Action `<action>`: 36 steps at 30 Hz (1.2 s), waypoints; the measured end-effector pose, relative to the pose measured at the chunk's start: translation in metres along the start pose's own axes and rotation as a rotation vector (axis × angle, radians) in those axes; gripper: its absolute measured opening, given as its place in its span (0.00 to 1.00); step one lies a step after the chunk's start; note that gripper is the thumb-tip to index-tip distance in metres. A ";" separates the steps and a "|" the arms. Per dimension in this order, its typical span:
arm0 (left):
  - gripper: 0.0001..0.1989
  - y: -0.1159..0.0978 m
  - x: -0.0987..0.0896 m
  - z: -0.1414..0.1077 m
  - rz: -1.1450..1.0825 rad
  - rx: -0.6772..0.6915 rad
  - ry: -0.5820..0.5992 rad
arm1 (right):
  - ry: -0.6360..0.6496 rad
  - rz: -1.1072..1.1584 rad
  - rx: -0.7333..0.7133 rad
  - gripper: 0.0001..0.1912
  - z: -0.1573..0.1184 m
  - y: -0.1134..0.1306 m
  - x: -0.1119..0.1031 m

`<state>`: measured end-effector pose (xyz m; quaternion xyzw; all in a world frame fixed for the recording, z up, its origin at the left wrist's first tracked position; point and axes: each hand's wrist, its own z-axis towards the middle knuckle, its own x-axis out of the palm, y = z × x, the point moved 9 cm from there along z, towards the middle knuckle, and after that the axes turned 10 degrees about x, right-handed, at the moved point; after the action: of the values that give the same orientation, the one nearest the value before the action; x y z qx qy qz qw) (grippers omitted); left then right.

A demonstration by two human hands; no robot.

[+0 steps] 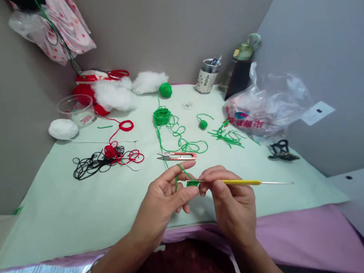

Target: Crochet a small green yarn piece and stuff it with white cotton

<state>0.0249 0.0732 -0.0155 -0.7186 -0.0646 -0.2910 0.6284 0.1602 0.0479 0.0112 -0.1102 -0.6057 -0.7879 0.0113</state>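
Observation:
Between thumb and fingers my left hand pinches a small green crochet piece. Green yarn loops over its raised index finger. My right hand grips a crochet hook with a yellow handle, its thin metal far end pointing right. The hook's working tip meets the crochet piece, partly covered by fingers. Just beyond my left hand lie orange-handled thread snips. The working yarn leads toward a loose green yarn heap, with a green ball behind it.
Tangled black yarn and red yarn lie left. White stuffing and a clear plastic tub stand behind. To the right are green yarn scraps, a plastic bag, a black clip and a pen holder.

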 end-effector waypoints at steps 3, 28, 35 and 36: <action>0.21 -0.002 0.000 0.000 0.010 0.014 0.010 | 0.011 0.010 -0.007 0.11 0.000 0.001 0.000; 0.37 0.008 0.008 0.002 -0.150 -0.120 0.051 | -0.012 0.238 0.168 0.07 0.007 -0.011 0.000; 0.37 0.010 0.008 0.000 -0.168 -0.161 0.057 | -0.029 0.298 0.239 0.07 0.009 -0.016 -0.003; 0.36 0.010 0.008 0.000 -0.183 -0.172 0.068 | -0.025 0.308 0.251 0.08 0.009 -0.016 -0.003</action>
<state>0.0363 0.0684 -0.0202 -0.7507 -0.0833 -0.3760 0.5368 0.1621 0.0604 -0.0027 -0.2093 -0.6752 -0.6937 0.1378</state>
